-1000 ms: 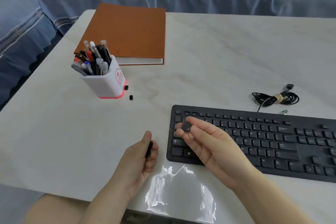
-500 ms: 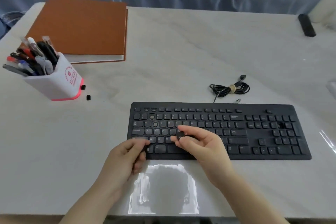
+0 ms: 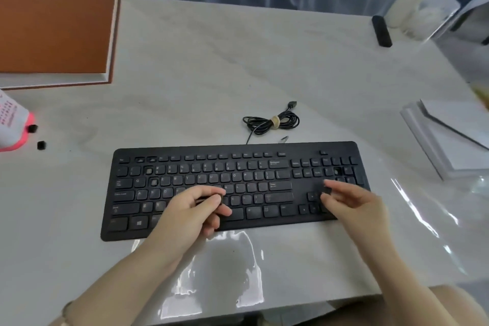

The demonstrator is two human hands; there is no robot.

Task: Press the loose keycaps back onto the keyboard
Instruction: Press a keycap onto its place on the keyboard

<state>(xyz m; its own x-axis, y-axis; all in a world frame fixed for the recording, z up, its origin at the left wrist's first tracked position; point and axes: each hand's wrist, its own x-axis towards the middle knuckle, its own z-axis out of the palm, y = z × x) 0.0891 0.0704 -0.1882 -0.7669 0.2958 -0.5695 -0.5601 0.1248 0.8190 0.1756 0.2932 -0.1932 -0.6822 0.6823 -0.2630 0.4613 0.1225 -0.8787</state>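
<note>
One keycap (image 3: 327,190) being pinched in right hand (image 3: 352,201) fingers (image 3: 341,185) over keyboard (image 3: 248,167) right end; empty gap (image 3: 336,171) lying just beyond, toward table (image 3: 238,61) far edge. Left hand (image 3: 185,217), farther, gripping dark piece (image 3: 209,197).

I see the keyboard (image 3: 238,164) near the table's (image 3: 211,61) front edge, its coiled cable (image 3: 272,122) just behind it. The left hand (image 3: 190,217) is over its middle, the right hand (image 3: 352,206) over its right end. Far left lies a notebook (image 3: 53,29), a pen holder (image 3: 12,124) before it, two loose keycaps (image 3: 41,145) just beside that. A paper stack (image 3: 449,140) lies right.
</note>
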